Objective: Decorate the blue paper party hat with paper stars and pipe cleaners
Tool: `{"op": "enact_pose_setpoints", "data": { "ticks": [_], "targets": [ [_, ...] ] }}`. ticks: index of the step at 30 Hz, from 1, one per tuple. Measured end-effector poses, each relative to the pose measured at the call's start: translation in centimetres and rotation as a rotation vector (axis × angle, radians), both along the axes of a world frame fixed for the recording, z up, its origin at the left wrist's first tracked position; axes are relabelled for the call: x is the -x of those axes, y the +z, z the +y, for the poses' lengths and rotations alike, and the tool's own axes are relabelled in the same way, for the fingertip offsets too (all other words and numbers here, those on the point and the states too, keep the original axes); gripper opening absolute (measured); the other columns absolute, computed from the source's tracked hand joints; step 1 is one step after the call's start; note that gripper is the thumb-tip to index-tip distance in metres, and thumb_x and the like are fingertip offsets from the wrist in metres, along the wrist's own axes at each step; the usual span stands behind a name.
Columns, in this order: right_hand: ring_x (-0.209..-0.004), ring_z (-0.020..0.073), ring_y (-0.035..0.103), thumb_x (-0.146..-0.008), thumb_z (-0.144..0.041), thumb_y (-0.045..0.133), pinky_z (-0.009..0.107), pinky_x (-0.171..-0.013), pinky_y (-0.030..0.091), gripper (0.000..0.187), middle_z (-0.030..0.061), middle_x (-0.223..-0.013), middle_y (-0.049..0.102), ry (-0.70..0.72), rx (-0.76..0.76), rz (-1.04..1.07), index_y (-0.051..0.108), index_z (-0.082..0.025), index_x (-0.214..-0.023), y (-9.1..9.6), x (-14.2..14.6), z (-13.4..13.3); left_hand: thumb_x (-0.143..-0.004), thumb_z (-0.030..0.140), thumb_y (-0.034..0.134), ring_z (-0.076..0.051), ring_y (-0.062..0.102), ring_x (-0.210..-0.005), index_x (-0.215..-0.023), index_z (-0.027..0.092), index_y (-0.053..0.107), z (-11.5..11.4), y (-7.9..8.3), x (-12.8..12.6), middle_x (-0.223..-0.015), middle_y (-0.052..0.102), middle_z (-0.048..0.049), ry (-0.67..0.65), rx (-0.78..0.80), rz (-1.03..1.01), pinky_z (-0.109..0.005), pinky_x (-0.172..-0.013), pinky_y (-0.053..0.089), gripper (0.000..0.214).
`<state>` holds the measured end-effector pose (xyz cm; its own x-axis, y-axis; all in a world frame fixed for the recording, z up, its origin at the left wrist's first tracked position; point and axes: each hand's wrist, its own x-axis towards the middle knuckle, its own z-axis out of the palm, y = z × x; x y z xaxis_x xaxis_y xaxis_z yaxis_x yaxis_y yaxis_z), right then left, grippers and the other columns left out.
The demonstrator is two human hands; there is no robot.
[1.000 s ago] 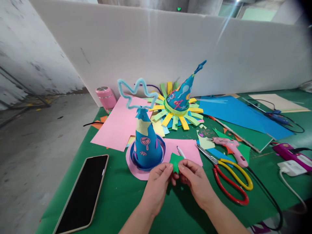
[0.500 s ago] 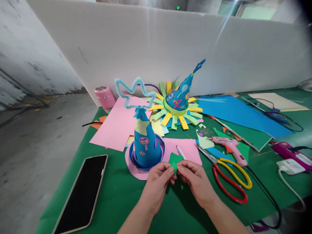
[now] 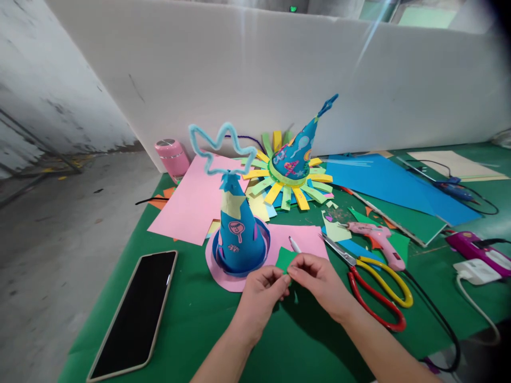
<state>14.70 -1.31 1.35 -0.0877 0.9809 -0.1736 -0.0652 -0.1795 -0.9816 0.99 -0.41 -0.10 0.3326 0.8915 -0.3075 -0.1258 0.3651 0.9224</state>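
My left hand (image 3: 261, 295) and my right hand (image 3: 321, 282) meet over the green mat, both pinched on a small green paper cutout (image 3: 284, 258). Just beyond them stands a blue paper cone hat (image 3: 238, 234) on a pink round brim, topped by a light-blue pipe-cleaner star (image 3: 220, 149). A white pen (image 3: 294, 244) lies on the pink paper behind the cutout.
Red-and-yellow scissors (image 3: 377, 287) and a pink glue gun (image 3: 377, 236) lie right of my hands. A phone (image 3: 136, 314) lies at the left. A second cone hat (image 3: 297, 154) with paper rays, a pink cup (image 3: 172, 157), blue sheets (image 3: 391, 186) and a white divider wall (image 3: 255, 69) stand behind.
My hands have turned the green cutout slightly and my right hand has shifted a little up and left over it. Everything else on the table stays put.
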Motion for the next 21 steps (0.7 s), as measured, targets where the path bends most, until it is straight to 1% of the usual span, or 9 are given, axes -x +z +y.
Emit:
{"op": "enact_pose_setpoints", "data": {
  "ticks": [3, 6, 9, 11, 13, 15, 17, 19, 21],
  "targets": [
    [-0.05, 0.0061, 0.036, -0.071, -0.03, 0.06, 0.019, -0.047, 0.028, 0.02, -0.0048, -0.053, 0.045, -0.054, 0.066, 0.024, 0.054, -0.014, -0.061, -0.1, 0.2, 0.1, -0.067, 0.029, 0.065, -0.007, 0.043, -0.049, -0.061, 0.013, 0.057, 0.0, 0.0, -0.1, -0.052, 0.053, 0.0021, 0.051, 0.07, -0.089, -0.019, -0.049, 0.031, 0.019],
    [-0.046, 0.0053, 0.034, -0.069, -0.029, 0.061, 0.019, -0.045, 0.025, 0.02, -0.0057, -0.05, 0.043, -0.097, 0.126, 0.104, 0.052, -0.014, -0.059, -0.4, 0.5, -0.1, -0.066, 0.028, 0.066, -0.007, 0.043, -0.048, -0.06, 0.013, 0.058, 0.0, 0.3, -0.2, -0.05, 0.053, 0.002, 0.11, 0.105, -0.16, -0.019, -0.049, 0.031, 0.018],
    [-0.045, 0.0051, 0.033, -0.067, -0.029, 0.063, 0.019, -0.044, 0.024, 0.021, -0.0064, -0.049, 0.041, -0.174, 0.106, 0.158, 0.051, -0.014, -0.058, -0.6, 0.8, -0.3, -0.068, 0.031, 0.063, -0.009, 0.047, -0.05, -0.06, 0.013, 0.059, 0.0, 0.7, -0.3, -0.05, 0.055, 0.0005, 0.163, 0.137, -0.237, -0.02, -0.05, 0.033, 0.021],
    [-0.046, 0.0055, 0.032, -0.067, -0.03, 0.063, 0.019, -0.045, 0.025, 0.022, -0.0065, -0.049, 0.04, -0.227, 0.078, 0.149, 0.05, -0.015, -0.058, -0.6, 0.9, -0.3, -0.071, 0.036, 0.06, -0.01, 0.049, -0.053, -0.061, 0.013, 0.06, 0.0, 0.8, -0.3, -0.052, 0.056, -0.0009, 0.174, 0.149, -0.281, -0.022, -0.052, 0.035, 0.025],
    [-0.047, 0.0059, 0.033, -0.068, -0.03, 0.063, 0.02, -0.046, 0.026, 0.023, -0.0064, -0.048, 0.041, -0.258, 0.04, 0.127, 0.05, -0.015, -0.056, -0.5, 1.1, -0.3, -0.071, 0.036, 0.059, -0.01, 0.049, -0.053, -0.062, 0.013, 0.06, 0.0, 0.7, -0.3, -0.055, 0.058, -0.0015, 0.142, 0.135, -0.283, -0.022, -0.053, 0.036, 0.025],
    [-0.047, 0.0062, 0.035, -0.069, -0.029, 0.062, 0.02, -0.047, 0.028, 0.023, -0.006, -0.048, 0.043, -0.256, -0.009, 0.107, 0.052, -0.015, -0.055, -0.4, 1.4, -0.4, -0.068, 0.031, 0.064, -0.009, 0.048, -0.052, -0.063, 0.013, 0.06, -0.1, 0.6, -0.3, -0.057, 0.058, -0.0005, 0.108, 0.104, -0.243, -0.021, -0.053, 0.036, 0.019],
    [-0.048, 0.0063, 0.037, -0.07, -0.028, 0.062, 0.019, -0.047, 0.03, 0.022, -0.0053, -0.049, 0.045, -0.246, -0.039, 0.095, 0.053, -0.015, -0.055, -0.4, 1.6, -0.5, -0.065, 0.025, 0.067, -0.007, 0.046, -0.05, -0.063, 0.013, 0.06, -0.1, 0.4, -0.3, -0.056, 0.057, 0.0012, 0.113, 0.082, -0.196, -0.019, -0.052, 0.035, 0.014],
    [-0.048, 0.0063, 0.038, -0.069, -0.027, 0.062, 0.019, -0.047, 0.03, 0.021, -0.0047, -0.049, 0.046, -0.247, -0.018, 0.108, 0.055, -0.014, -0.055, -0.6, 1.8, -0.6, -0.064, 0.022, 0.068, -0.006, 0.045, -0.05, -0.062, 0.013, 0.058, -0.1, 0.4, -0.3, -0.055, 0.056, 0.0022, 0.134, 0.085, -0.181, -0.018, -0.051, 0.034, 0.013],
    [-0.048, 0.0064, 0.038, -0.07, -0.028, 0.062, 0.019, -0.046, 0.03, 0.021, -0.0041, -0.05, 0.048, -0.26, 0.038, 0.147, 0.056, -0.014, -0.055, -0.9, 1.9, -0.8, -0.064, 0.021, 0.067, -0.006, 0.045, -0.05, -0.06, 0.013, 0.057, -0.1, 0.5, -0.2, -0.053, 0.055, 0.0024, 0.132, 0.108, -0.194, -0.017, -0.05, 0.033, 0.014]
  ]
}}
